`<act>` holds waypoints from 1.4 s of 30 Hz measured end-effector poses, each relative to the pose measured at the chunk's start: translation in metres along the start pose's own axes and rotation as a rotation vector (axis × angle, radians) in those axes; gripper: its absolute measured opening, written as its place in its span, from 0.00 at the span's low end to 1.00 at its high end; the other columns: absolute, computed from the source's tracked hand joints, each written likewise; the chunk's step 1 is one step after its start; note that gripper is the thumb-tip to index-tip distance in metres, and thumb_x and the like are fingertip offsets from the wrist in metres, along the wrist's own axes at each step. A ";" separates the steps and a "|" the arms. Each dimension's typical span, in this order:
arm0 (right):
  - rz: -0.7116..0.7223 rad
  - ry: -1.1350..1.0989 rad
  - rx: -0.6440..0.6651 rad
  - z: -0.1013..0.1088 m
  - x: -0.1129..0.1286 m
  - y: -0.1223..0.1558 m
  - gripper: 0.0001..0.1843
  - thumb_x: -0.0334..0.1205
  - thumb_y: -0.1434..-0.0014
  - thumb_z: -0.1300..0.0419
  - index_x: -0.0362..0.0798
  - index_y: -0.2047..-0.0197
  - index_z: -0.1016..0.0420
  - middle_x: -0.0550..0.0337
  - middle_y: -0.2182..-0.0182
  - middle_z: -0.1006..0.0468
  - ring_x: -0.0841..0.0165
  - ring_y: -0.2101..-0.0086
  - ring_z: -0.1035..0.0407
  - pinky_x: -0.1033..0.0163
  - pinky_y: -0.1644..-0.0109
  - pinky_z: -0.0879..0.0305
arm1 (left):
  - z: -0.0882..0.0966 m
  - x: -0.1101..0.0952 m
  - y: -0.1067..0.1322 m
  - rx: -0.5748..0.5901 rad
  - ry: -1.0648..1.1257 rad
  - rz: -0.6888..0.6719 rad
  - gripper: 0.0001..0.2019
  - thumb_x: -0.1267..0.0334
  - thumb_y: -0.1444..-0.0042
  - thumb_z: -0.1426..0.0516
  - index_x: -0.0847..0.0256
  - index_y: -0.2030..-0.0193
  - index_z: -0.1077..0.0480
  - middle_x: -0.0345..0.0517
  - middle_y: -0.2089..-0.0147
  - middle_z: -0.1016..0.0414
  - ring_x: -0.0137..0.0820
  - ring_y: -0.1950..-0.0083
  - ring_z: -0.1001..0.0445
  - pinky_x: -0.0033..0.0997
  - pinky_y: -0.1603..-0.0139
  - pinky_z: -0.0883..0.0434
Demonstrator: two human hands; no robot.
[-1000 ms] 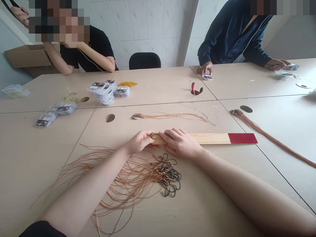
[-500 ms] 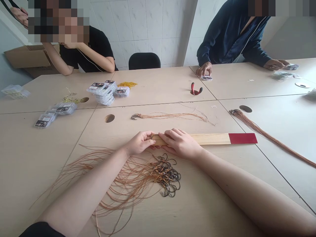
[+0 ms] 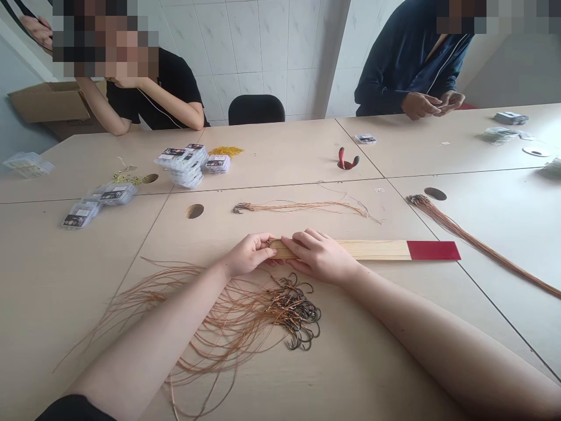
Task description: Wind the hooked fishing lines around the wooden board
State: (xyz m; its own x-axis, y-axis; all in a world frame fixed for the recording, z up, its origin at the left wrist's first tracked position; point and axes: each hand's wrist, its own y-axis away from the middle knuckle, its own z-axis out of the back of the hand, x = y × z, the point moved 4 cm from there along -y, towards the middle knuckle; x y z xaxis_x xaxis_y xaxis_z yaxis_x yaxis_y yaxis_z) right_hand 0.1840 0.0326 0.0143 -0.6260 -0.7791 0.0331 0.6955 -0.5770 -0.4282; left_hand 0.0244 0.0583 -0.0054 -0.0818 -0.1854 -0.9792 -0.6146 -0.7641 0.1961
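Board, one, narrow and flat, pale wood with one red end. How is it set?

Crosswise over the near part of the table; long axis run left to right, nearly level. Red end pointed right, plain end left.

State of the grip?

Plain end pinched between thumb and fingers of the left hand, closed to the board's thickness. Right hand laid just beside it, fingers bent over the top, thumb tucked at the near edge. Whether anything else is pinched there cannot be told.

Surface?

Pale, jointed panels, pierced by round holes. Nearer than the hands, dark hooks are heaped, their orange-brown lines trailed leftward beneath the left forearm. Beyond the board, a small bundle is laid, hooks leftmost; at right, a larger bundle is laid slantwise. A red-handled tool is stood in a hole. Labelled plastic boxes are stacked at left.

Room?

Two people at the far side: one clothed in black, one in dark blue, hands brought together. Between them, a black chair is placed before a tiled wall. Cardboard box kept at far left.
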 end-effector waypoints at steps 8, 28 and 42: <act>-0.005 -0.015 0.004 -0.001 0.001 0.000 0.23 0.46 0.38 0.53 0.44 0.43 0.41 0.50 0.62 0.32 0.65 0.62 0.39 0.59 0.58 0.36 | 0.001 0.001 0.000 -0.011 -0.016 0.005 0.11 0.66 0.47 0.45 0.65 0.57 0.32 0.46 0.64 0.26 0.29 0.64 0.27 0.27 0.63 0.31; 0.024 0.095 -0.025 0.001 0.001 0.001 0.23 0.44 0.38 0.54 0.42 0.42 0.42 0.50 0.59 0.31 0.64 0.60 0.38 0.60 0.58 0.39 | 0.002 -0.003 0.002 -0.042 -0.050 0.011 0.11 0.65 0.46 0.46 0.66 0.57 0.32 0.47 0.66 0.24 0.30 0.64 0.25 0.25 0.65 0.30; 0.046 0.140 -0.095 0.004 0.001 0.002 0.22 0.43 0.38 0.52 0.43 0.43 0.39 0.51 0.55 0.30 0.65 0.60 0.37 0.60 0.59 0.39 | 0.003 -0.005 0.003 -0.102 -0.045 -0.024 0.11 0.66 0.48 0.46 0.66 0.58 0.31 0.46 0.67 0.24 0.31 0.66 0.24 0.23 0.70 0.32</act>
State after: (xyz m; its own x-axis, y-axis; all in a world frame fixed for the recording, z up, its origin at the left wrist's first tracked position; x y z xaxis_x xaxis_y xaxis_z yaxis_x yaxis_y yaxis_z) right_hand 0.1860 0.0301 0.0171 -0.6418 -0.7587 -0.1116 0.6922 -0.5105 -0.5102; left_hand 0.0208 0.0584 -0.0001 -0.1045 -0.1401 -0.9846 -0.5336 -0.8276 0.1744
